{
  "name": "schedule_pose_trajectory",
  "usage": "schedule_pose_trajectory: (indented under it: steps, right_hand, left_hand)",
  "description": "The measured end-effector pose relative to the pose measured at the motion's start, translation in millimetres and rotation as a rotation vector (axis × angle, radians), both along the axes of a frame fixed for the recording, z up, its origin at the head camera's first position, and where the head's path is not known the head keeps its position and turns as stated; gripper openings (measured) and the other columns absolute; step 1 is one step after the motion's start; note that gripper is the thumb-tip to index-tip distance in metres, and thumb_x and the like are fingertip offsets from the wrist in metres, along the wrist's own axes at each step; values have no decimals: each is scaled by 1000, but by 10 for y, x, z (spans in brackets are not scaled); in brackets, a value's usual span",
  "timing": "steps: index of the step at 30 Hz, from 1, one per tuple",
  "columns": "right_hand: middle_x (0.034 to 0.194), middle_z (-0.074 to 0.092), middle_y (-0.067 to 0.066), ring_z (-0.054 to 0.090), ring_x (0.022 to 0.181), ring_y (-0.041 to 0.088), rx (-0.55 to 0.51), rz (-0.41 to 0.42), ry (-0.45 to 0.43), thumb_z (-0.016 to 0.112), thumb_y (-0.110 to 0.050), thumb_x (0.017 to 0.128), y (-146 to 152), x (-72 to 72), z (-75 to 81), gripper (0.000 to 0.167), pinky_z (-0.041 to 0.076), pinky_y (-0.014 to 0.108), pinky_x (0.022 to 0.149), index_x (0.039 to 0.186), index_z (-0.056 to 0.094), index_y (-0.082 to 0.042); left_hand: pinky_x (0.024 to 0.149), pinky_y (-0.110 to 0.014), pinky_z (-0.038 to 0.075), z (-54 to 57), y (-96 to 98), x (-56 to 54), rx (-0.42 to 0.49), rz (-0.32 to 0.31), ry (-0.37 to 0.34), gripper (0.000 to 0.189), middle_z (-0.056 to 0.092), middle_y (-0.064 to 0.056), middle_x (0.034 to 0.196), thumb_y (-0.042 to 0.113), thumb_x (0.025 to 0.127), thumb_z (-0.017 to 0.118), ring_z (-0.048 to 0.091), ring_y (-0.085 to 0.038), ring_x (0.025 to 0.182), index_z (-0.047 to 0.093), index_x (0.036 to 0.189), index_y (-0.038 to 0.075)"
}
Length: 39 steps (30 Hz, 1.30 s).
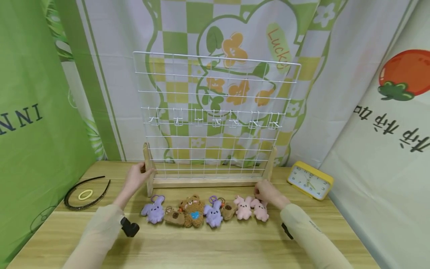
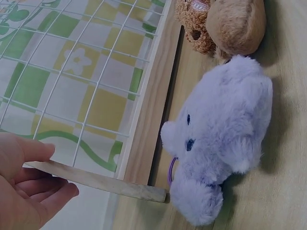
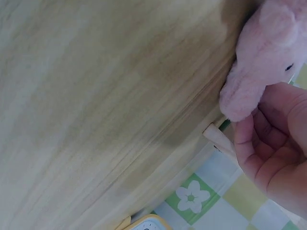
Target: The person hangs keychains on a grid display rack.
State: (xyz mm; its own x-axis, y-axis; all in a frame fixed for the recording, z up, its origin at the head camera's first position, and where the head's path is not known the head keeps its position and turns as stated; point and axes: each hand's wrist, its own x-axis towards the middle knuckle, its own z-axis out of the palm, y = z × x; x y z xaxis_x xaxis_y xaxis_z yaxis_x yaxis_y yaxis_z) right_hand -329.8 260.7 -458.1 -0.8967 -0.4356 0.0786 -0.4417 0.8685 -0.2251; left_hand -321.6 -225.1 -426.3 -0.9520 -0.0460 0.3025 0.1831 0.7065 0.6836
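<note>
A white wire grid rack stands upright in a wooden base [image 1: 208, 182]. My left hand [image 1: 136, 175] pinches its left wooden upright [image 2: 120, 186] between thumb and fingers. At the right end of the base, my right hand [image 1: 268, 191] has its curled fingers and thumb at the top of a pink bunny plush [image 3: 268, 52], pinching it near the ear. A second pink bunny plush [image 1: 243, 210] lies beside that one. Further left along the row are a purple bunny plush [image 1: 214, 216], a brown bear plush [image 1: 191, 213] with a blue heart, and another purple bunny plush [image 2: 225, 115].
Several white hooks [image 1: 216, 121] hang in a line across the grid. Two small brown plush charms, one a tan plush [image 1: 174, 217], sit in the row. A yellow clock [image 1: 310, 181] stands at right; a black headband [image 1: 67, 201] surrounds yellow rings [image 1: 85, 191] at left.
</note>
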Motion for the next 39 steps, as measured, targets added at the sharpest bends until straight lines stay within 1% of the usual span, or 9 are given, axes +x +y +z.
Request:
schedule_pose_trajectory:
  steps: [1, 3, 6, 9, 15, 22, 28, 32, 39]
  right_hand:
    - [68, 64, 5, 56, 61, 12, 11, -10, -10, 70, 3, 76, -6, 7, 11, 11, 53, 24, 55, 69, 67, -6]
    - [68, 64, 5, 56, 61, 12, 32, -7, 2, 70, 3, 76, -16, 29, 28, 12, 53, 23, 54, 68, 67, -6]
    - [69, 66, 4, 56, 60, 10, 54, -5, 24, 71, 3, 76, -19, 64, 59, 11, 52, 20, 54, 69, 68, -6]
    - [69, 68, 5, 57, 60, 9, 45, -10, 29, 71, 3, 76, -4, 74, 79, 10, 53, 20, 54, 71, 70, -5]
    - [68, 67, 4, 55, 57, 8, -6, -39, 26, 67, 3, 79, 26, 100, 163, 9, 49, 19, 49, 74, 69, -4]
    - [64, 57, 2, 47, 56, 10, -101, -36, 55, 66, 3, 79, 71, 150, 241, 13, 39, 18, 47, 71, 59, -6]
    - [67, 57, 3, 49, 58, 10, -194, -49, 48, 66, 4, 80, 100, 187, 273, 15, 43, 17, 47, 76, 56, -6]
    - [69, 59, 3, 50, 62, 9, -227, -43, 73, 65, 5, 81, 114, 225, 314, 14, 44, 16, 50, 77, 57, -6]
    - [70, 65, 3, 54, 64, 3, -272, 2, 167, 71, 6, 79, 143, 351, 470, 13, 50, 14, 54, 79, 62, -4]
  left_hand:
    - [53, -25, 44, -3, -1, -3, 2, 3, -4, 23, 67, -24, 78, 14, 94, 65, 53, -20, 63, 57, 81, -4]
    - [58, -28, 52, -7, 2, -7, -1, 9, -1, 22, 69, -27, 84, 13, 94, 65, 59, -24, 66, 59, 82, -5]
    - [73, -43, 61, -14, 11, -15, 4, 6, 2, 22, 71, -32, 99, 12, 94, 64, 68, -38, 81, 63, 90, -9]
    - [85, -52, 61, -20, 16, -28, 12, 2, 11, 22, 69, -35, 107, 11, 94, 64, 69, -45, 95, 64, 94, -11]
    - [84, -52, 61, -36, 22, -41, 25, 10, 36, 21, 70, -35, 103, 9, 93, 64, 69, -46, 94, 59, 80, -6]
    - [83, -52, 61, -60, 23, -37, 32, 5, 61, 18, 70, -34, 101, 6, 92, 64, 70, -46, 93, 62, 83, -9]
    - [80, -49, 63, -76, 20, -35, 43, 2, 46, 20, 70, -35, 100, 7, 93, 63, 70, -45, 90, 61, 79, -8]
    - [74, -44, 63, -88, 12, -19, 46, 8, 43, 21, 70, -35, 96, 7, 93, 63, 70, -43, 86, 61, 79, -8]
    - [84, -51, 62, -107, -8, 27, 64, -1, 44, 20, 68, -38, 105, 6, 93, 62, 69, -48, 97, 64, 91, -14]
